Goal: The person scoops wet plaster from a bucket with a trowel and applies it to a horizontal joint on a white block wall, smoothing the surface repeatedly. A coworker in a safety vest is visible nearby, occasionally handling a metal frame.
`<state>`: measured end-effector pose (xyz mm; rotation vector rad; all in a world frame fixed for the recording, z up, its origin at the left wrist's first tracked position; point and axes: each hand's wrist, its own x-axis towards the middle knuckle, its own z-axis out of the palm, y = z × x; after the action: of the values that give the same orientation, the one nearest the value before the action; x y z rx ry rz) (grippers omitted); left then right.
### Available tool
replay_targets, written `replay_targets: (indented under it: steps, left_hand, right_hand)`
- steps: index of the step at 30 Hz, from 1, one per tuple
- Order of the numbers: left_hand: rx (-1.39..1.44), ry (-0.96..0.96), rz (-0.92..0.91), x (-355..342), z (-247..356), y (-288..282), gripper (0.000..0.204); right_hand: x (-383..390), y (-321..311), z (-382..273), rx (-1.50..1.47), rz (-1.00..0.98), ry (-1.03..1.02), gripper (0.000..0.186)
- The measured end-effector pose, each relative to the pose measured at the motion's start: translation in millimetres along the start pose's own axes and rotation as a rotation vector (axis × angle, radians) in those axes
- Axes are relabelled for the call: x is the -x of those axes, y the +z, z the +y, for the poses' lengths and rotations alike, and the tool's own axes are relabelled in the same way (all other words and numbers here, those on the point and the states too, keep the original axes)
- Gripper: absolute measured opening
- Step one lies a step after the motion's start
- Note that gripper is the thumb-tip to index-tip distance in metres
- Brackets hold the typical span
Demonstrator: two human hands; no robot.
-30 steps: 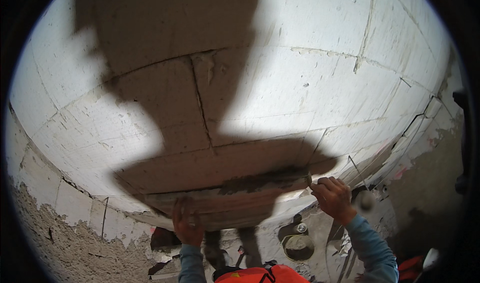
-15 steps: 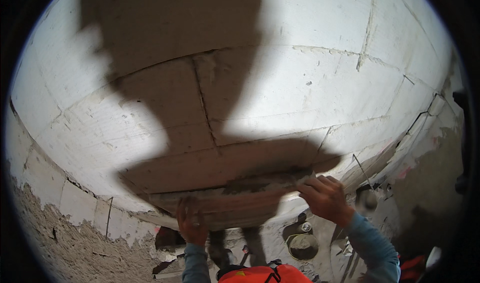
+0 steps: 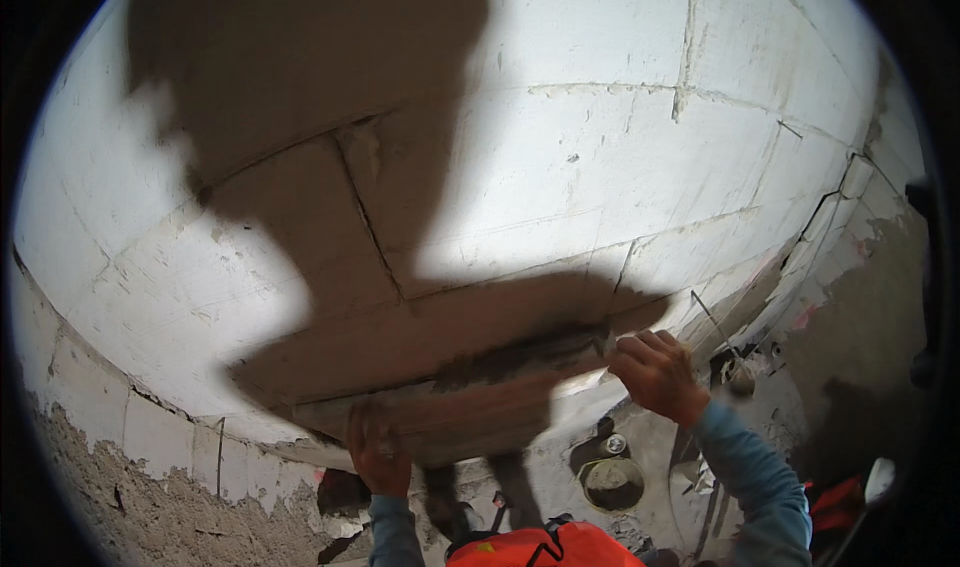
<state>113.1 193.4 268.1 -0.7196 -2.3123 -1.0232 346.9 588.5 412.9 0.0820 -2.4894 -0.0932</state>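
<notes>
Where the shadow falls across the lower wall, a long, straight-edged masonry block (image 3: 480, 422) with a pale, dusty face lies between the two hands, its upper edge running from just beside the left fingers across to the right fingertips. The bare left hand (image 3: 380, 455) rests with its fingers extended against the front of the block near its left part; they lie flat on it and do not wrap around it. The bare right hand (image 3: 656, 375) is curled, its fingertips by the right end of that edge; whether they clamp a small piece or simply press there, I cannot tell.

Left of the right fingertips and just above the block's edge runs a dark grey, damp-looking strip of mortar (image 3: 490, 365). Beyond both hands rises the white block wall (image 3: 570, 187); below and to the left of the right hand stands a round pail (image 3: 612, 485).

The block looks stiff and probably heavy for its length, with a dry, gritty face unlikely to slip but corners that may chip. Two palms set well apart, near its ends, would seem the steadiest hold; the damp strip would likely smear under fingers.
</notes>
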Motion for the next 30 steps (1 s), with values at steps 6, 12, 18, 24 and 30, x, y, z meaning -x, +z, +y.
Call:
replay_targets:
  steps: [6,12,18,24,30]
  left_hand:
    - [0.004,-0.017,-0.013,1.2,-3.8,-1.8,0.048]
    - [0.038,-0.05,-0.022,3.6,-3.5,-2.0,0.051]
    - [-0.01,0.003,-0.038,1.2,-6.3,-5.5,0.05]
    - [-0.006,-0.003,-0.033,3.4,-8.5,-2.0,0.047]
    - [-0.002,0.012,-0.013,2.7,-11.6,1.4,0.044]
  right_hand:
    - [8.5,-7.5,2.0,0.074,-0.027,0.094,0.006]
    - [-17.6,6.7,-26.7,-0.014,0.063,-0.034,0.004]
    - [-21.0,35.3,-29.1,-0.007,0.03,-0.055,0.008]
    - [1.0,19.8,-7.5,0.039,-0.067,0.037,0.006]
    - [18.6,6.3,5.5,0.053,0.01,0.065,0.009]
